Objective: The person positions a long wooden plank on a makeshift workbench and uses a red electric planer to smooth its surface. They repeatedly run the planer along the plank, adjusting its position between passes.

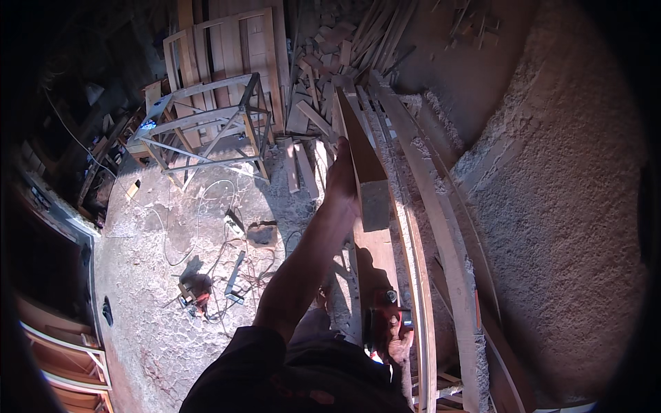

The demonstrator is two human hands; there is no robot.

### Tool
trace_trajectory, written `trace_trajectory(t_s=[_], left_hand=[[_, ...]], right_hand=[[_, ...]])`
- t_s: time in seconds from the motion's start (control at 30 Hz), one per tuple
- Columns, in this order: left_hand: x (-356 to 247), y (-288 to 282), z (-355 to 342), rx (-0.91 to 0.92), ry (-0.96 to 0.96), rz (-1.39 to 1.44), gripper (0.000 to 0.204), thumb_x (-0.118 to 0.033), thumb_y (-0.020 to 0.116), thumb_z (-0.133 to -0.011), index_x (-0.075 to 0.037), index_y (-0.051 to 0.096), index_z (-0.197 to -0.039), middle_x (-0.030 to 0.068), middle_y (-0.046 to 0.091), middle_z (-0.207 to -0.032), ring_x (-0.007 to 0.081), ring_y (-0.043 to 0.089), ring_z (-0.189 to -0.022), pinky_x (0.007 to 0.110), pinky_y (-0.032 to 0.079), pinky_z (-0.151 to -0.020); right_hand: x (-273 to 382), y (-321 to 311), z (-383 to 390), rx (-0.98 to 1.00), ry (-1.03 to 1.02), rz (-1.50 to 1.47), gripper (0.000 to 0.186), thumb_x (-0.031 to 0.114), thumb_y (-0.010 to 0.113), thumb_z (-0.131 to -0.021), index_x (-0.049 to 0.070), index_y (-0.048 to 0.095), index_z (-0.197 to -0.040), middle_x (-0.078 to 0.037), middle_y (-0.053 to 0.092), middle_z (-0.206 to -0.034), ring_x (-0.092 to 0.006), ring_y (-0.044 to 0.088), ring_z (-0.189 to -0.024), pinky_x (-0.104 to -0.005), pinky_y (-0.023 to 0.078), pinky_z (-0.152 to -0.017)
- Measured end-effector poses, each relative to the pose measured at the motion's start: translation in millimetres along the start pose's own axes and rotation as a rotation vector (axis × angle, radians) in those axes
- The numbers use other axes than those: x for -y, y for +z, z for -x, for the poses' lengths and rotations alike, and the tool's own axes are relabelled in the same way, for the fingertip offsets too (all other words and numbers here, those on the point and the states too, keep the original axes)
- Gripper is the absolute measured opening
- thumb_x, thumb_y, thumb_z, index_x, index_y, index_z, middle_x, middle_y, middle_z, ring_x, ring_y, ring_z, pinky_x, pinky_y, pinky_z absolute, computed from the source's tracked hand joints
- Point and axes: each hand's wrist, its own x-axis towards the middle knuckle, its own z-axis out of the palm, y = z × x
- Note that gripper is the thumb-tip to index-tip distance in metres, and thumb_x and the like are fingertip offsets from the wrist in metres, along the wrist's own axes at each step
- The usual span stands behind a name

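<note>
Long squared pale timber beam (pixel 363 162), tilted up from the sawdust-covered bench (pixel 551 206), far end toward the offcut pile (pixel 330 48). Steadied on its left face by left hand (pixel 341 172), fingers flat, not closed. Right hand (pixel 399 344) near, wrapped on red power planer (pixel 382 316) resting on plank (pixel 375 255). Apparently mid-planing: shavings heaped, beam face smooth, sharp-edged.

The person wears a dark, nearly black top with a short sleeve (pixel 241 351) that ends above the elbow, leaving the left forearm (pixel 303 261) bare down to the left hand (pixel 342 172). The cloth at the chest lies in loose folds and carries a faint reddish mark. The right hand (pixel 399 347) is bare too, with no glove, and its arm is hidden.
</note>
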Motion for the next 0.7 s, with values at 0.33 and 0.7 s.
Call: trace_trajectory(t_s=[0.33, 0.7], left_hand=[[-31, 63, 7, -0.245, -0.005, -0.012, 0.040, -0.042, 0.035, -0.112, -0.007, 0.056, -0.110, 0.0076, 0.062, -0.083, 0.0214, 0.068, -0.065, 0.037, 0.059, -0.057], [-34, 75, 3, -0.243, 0.039, -0.100, 0.039, -0.045, 0.035, -0.111, -0.012, 0.055, -0.113, 0.0108, 0.065, -0.076, 0.0241, 0.065, -0.058, 0.035, 0.055, -0.051]], right_hand=[[-11, -12, 1, -0.010, -0.003, -0.011, 0.057, 0.057, 0.056, -0.101, 0.001, 0.067, -0.108, -0.008, 0.066, -0.077, -0.0150, 0.057, -0.057, -0.0342, 0.046, -0.054], [-28, 2, -2, -0.009, -0.040, -0.016, 0.057, 0.057, 0.057, -0.101, 0.001, 0.067, -0.106, -0.009, 0.067, -0.078, -0.0164, 0.056, -0.057, -0.0368, 0.046, -0.056]])
